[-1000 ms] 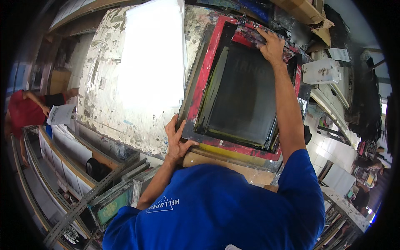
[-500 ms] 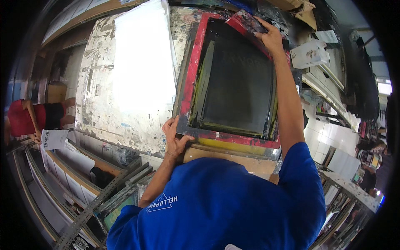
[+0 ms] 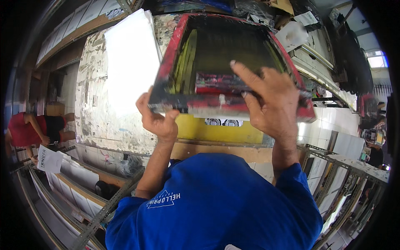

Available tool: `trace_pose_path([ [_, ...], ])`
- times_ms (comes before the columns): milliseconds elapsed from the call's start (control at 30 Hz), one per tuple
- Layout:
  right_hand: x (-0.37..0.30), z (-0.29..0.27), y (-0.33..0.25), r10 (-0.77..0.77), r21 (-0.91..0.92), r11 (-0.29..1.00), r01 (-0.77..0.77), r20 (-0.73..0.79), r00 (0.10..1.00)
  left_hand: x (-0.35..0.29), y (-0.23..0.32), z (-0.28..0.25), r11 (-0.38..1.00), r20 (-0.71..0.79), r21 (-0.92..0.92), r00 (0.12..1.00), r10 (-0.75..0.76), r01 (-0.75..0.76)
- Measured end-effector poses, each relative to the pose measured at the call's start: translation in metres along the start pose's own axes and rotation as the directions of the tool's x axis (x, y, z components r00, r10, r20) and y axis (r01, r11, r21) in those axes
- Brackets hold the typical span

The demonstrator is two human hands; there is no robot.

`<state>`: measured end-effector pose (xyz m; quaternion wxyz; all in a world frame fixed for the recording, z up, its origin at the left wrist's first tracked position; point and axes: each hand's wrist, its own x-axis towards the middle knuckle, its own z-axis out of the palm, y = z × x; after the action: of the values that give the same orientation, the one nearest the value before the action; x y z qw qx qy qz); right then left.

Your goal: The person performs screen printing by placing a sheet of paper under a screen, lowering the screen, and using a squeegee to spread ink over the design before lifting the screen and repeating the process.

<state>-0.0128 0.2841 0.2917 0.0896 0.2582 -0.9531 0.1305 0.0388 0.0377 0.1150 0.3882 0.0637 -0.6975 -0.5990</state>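
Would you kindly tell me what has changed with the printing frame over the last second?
The red-edged screen frame has been tilted up at its near edge, off the table. The right hand left the far corner and now grips the near edge; the left hand keeps its grip on the near left corner. The white paper stack stays put.

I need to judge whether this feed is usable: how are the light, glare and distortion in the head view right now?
Head view: the white paper stack is blown out to plain white; a bright window at the right rim also glares. Fisheye bends the shelf rails near the edges, and the corners are black. The screen frame, left hand and right hand are evenly lit and fairly sharp.
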Motion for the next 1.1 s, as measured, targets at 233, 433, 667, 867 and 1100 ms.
trace_pose_path([
  [233, 0.084, -0.051, 0.051, -0.119, 0.072, 0.986, 0.149, -0.314, 0.942, 0.094, -0.019, 0.089, 0.815, -0.187, -0.568, 0.982, 0.011, -0.117],
  [433, 0.127, -0.077, 0.040, -0.230, 0.203, 0.919, 0.338, -0.419, 0.878, 0.134, -0.195, 0.167, 0.959, 0.308, 0.279, 0.950, -0.045, -0.045],
  [667, 0.143, -0.084, 0.071, -0.150, 0.312, 0.918, 0.244, -0.296, 0.943, 0.107, -0.228, 0.210, 0.699, 0.556, 0.662, 0.803, -0.216, -0.270],
  [867, 0.138, -0.109, 0.051, -0.122, 0.385, 0.908, 0.169, -0.143, 0.982, 0.104, -0.241, 0.204, 0.728, 0.544, 0.568, 0.839, 0.020, -0.385],
  [1100, 0.142, -0.084, 0.053, -0.141, 0.168, 0.963, 0.210, -0.350, 0.926, 0.115, -0.231, 0.189, 0.812, 0.543, 0.507, 0.839, -0.042, -0.288],
])
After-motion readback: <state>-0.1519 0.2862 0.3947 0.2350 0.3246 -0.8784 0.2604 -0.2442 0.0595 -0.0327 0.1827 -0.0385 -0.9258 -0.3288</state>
